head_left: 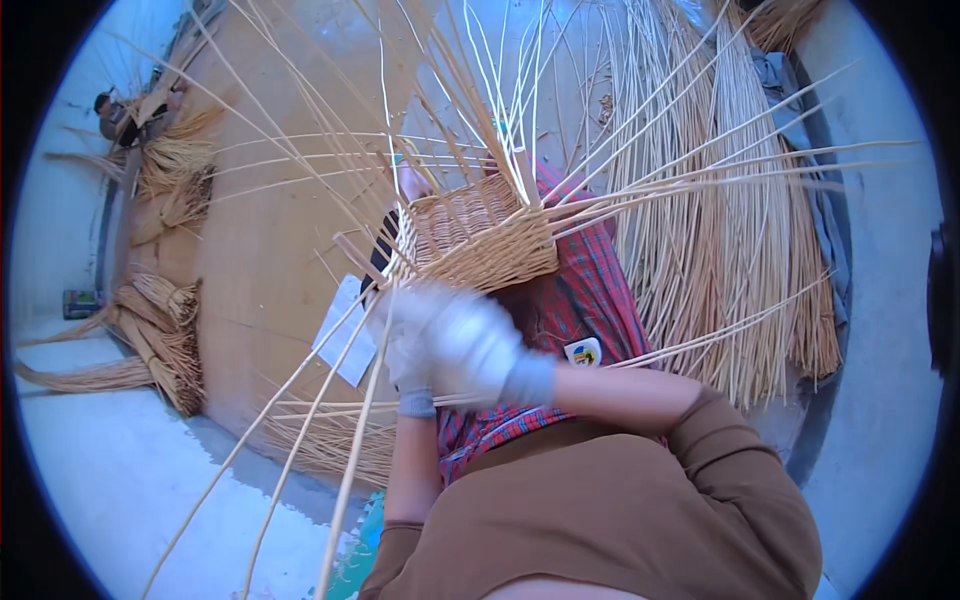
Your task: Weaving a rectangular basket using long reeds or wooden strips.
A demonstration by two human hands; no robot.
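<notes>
A half-woven rectangular wicker basket [500, 250] rests on my lap over a red and blue plaid cloth [600, 270]. Long pale canes fan out from its corners and rim in all directions. Both my hands wear whitish work gloves and are at the basket's near left corner. My right hand [462, 338] crosses in front, smeared by motion, so its fingers cannot be made out. Behind it, my left hand [406, 352] is mostly covered, close to several canes [372, 385] that run toward the lower left. Whether either hand grips a cane is not visible.
Bundles of long peeled canes [725, 220] lie along the right. More tied bundles [160, 340] lie at the left on the tan floor sheet [255, 240]. White paper [345, 335] lies beside my left knee. Another person [115, 115] sits at the far left.
</notes>
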